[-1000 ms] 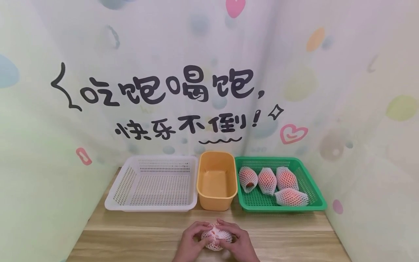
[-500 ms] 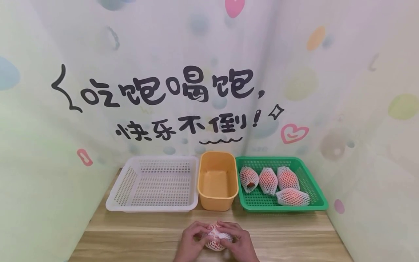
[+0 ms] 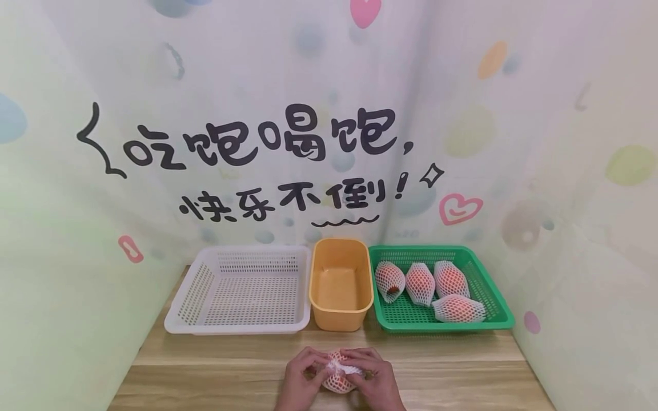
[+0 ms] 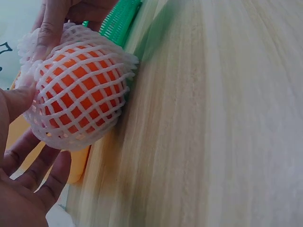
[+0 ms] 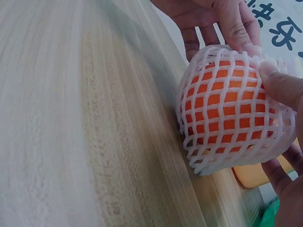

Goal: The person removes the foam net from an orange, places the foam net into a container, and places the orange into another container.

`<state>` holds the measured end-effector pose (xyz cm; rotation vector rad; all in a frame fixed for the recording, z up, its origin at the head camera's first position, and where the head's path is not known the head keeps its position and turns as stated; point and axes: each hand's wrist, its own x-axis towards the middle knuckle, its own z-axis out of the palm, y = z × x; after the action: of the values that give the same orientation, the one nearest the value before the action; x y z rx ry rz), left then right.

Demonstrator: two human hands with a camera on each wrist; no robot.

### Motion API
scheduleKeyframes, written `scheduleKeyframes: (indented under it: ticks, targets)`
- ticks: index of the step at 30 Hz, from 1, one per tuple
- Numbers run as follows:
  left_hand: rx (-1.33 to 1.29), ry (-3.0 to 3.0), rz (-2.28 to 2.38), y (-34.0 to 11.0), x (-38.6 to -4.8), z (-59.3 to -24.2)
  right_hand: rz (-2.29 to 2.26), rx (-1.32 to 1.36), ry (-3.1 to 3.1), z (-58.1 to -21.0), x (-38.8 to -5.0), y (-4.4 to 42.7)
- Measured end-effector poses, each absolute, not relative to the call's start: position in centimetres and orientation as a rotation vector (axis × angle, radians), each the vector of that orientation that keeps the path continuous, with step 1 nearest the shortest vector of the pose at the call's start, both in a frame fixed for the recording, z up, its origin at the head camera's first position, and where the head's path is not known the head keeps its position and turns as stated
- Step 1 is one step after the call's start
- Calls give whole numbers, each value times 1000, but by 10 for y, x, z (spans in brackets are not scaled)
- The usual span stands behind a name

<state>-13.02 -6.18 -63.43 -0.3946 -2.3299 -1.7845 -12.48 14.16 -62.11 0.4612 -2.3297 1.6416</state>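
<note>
Low in the middle of the head view, an orange-red round fruit sits in a white foam net sleeve. My left hand and my right hand hold it from either side, just above the wooden table. Both thumbs pinch the bunched upper end of the net, as the left wrist view shows at the sleeve. The other fingers reach round the far side and are partly hidden. Through the mesh the fruit shows smooth skin; its exact kind is unclear.
Behind the hands stand a white perforated basket, a yellow-orange tub and a green perforated basket, side by side. Several net-wrapped fruits lie in the green basket. A printed curtain closes off the back.
Both hands stay in place round the fruit. The net's loose end, spread toward the right hand earlier, now looks narrower between the fingers, and more of the orange-red shows through.
</note>
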Motion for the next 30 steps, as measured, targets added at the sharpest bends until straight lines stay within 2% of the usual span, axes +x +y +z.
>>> scheduleKeyframes:
  ticks: [11, 17, 24, 30]
  targets:
    - [-737, -2488, -1725, -64, -129, -641, 1664, 471, -2337, -625, -123, 142]
    - [-677, -2572, -1805, -61, -132, -645, 1775, 483, -2527, -623, -122, 150]
    - [-666, -2540, -1781, -61, -133, -643, 2139, 483, -2620, -626, -126, 159]
    - [-720, -2460, -1829, -61, -134, -640, 1934, 487, -2580, -627, -130, 162]
